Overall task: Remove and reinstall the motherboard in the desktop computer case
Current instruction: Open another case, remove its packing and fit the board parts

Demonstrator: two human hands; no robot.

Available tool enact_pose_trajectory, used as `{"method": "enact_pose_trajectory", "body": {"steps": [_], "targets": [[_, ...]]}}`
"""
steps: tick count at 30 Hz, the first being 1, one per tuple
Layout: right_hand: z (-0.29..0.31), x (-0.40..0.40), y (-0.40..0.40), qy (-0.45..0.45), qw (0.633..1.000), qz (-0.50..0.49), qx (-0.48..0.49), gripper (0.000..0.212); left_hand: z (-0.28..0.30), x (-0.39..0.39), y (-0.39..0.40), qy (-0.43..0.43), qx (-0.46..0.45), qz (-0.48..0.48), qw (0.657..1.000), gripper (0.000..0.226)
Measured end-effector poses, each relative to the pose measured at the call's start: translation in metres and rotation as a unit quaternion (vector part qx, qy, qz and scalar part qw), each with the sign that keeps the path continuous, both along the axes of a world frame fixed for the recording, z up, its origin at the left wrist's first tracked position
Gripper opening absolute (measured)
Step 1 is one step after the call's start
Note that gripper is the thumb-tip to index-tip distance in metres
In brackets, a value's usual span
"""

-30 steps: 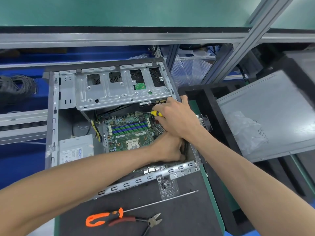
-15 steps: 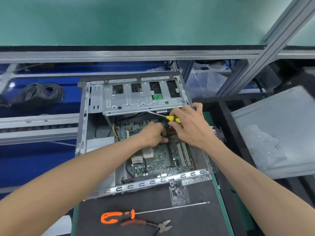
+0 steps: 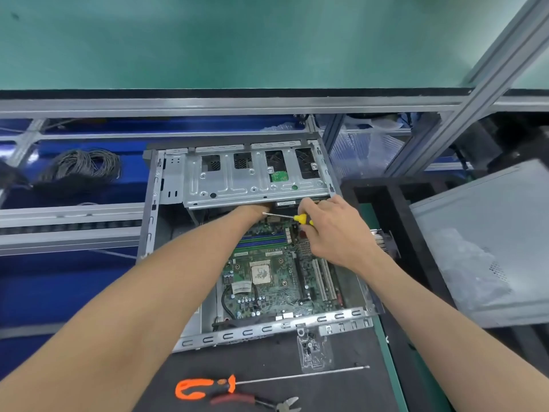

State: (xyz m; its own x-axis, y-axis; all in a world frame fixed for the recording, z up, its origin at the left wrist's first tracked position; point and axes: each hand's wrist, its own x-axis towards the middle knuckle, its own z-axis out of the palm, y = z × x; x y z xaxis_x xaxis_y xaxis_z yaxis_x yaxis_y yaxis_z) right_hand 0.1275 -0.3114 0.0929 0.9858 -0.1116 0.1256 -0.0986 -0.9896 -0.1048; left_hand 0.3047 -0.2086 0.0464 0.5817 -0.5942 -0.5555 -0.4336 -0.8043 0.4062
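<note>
Grey steel computer case lies open on the surface, the green motherboard seated inside. The left hand has moved far, under the drive cage, its grip hidden. The right hand grips a yellow screwdriver, probably for a far-edge screw.

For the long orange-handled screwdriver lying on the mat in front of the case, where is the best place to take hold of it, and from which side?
Grip the orange-handled screwdriver by its thick handle, coming from above. It lies flat on the black mat, handle at the left and thin shaft running right. The handle is the only bulky part. The red-handled cutters lie close against its near side, so a top-down pinch looks cleanest.
</note>
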Motion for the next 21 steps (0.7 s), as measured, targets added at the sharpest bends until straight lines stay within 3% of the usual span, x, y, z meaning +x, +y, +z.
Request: {"method": "enact_pose_trajectory", "body": {"steps": [2,4,6,7,12,17,21], "targets": [[0.000,0.000,-0.001,0.023,0.999,0.010,-0.029,0.017,0.004,-0.006,0.001,-0.010,-0.065,0.023,0.998,0.044],[0.002,0.000,-0.002,0.026,0.999,0.018,-0.027,0.015,-0.003,-0.002,0.003,-0.042,-0.006,-0.072,0.997,0.043],[0.005,-0.002,-0.001,0.011,1.000,0.024,0.009,0.015,0.004,-0.009,0.004,-0.016,0.027,-0.029,0.999,0.034],[0.007,-0.004,0.000,0.000,0.999,0.026,0.028,0.016,0.005,-0.012,0.005,0.015,0.016,-0.014,1.000,0.028],[0.008,-0.009,0.000,-0.075,0.994,0.015,0.083,0.016,0.011,-0.017,0.009,0.003,-0.033,-0.029,0.999,0.008],[0.005,-0.006,-0.002,-0.028,0.999,0.011,0.040,0.013,0.013,-0.014,0.029,-0.010,-0.031,-0.066,0.997,0.033],[0.004,-0.007,-0.001,-0.008,1.000,0.001,0.017,0.014,0.020,-0.022,0.049,-0.002,-0.089,-0.059,0.994,0.027]]}}
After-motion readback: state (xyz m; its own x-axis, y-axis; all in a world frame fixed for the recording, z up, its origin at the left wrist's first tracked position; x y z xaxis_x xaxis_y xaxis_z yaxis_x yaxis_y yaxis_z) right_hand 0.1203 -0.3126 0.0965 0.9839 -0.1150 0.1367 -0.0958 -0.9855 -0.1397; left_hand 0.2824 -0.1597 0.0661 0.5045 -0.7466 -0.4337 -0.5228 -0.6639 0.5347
